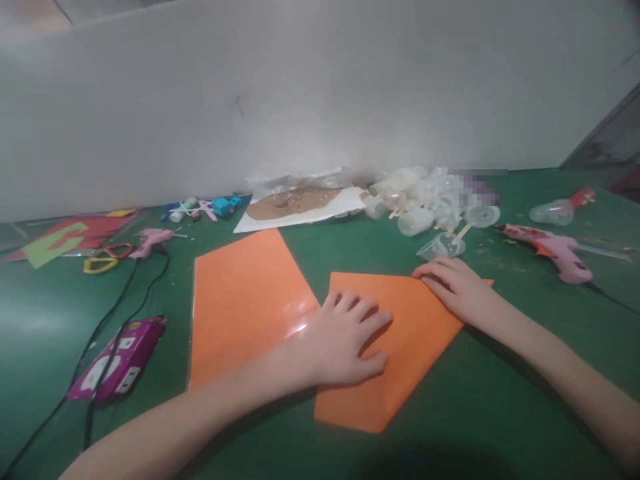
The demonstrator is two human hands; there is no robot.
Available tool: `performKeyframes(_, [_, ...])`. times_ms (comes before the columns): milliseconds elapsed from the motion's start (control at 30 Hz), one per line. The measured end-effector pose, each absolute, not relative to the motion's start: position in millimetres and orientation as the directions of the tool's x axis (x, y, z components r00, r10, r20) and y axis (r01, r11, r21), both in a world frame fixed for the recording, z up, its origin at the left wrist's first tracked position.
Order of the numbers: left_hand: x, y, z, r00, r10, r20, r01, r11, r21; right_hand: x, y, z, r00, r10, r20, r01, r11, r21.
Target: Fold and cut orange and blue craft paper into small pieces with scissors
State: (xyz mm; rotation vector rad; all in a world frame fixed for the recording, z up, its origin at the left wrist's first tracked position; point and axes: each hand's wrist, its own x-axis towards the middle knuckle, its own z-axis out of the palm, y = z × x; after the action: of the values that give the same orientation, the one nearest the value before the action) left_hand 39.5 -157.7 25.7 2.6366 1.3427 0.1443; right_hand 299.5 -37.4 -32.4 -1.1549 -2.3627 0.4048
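Note:
A folded sheet of orange paper lies on the green table in front of me. My left hand rests flat on its left part, fingers spread. At the sheet's far edge, my right hand has its fingers closed together on the paper, thumb side hidden in part. Left of the sheet lies a stack of orange paper in a clear sleeve, partly under my left forearm. A clear plastic cup lies just beyond my right hand.
A pink glue gun lies at right, another pink glue gun at left with scissors beside it. A purple box has black cords across it. Clear cups and brown material on white sheeting line the wall.

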Motion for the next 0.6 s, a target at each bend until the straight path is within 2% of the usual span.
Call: performKeyframes(600, [40.2,-158.8,25.2,0.586,0.81,0.002,0.795,-0.575,0.19,299.8,-37.2,-32.3,-0.535,0.793,0.291,0.669,0.608,-0.427])
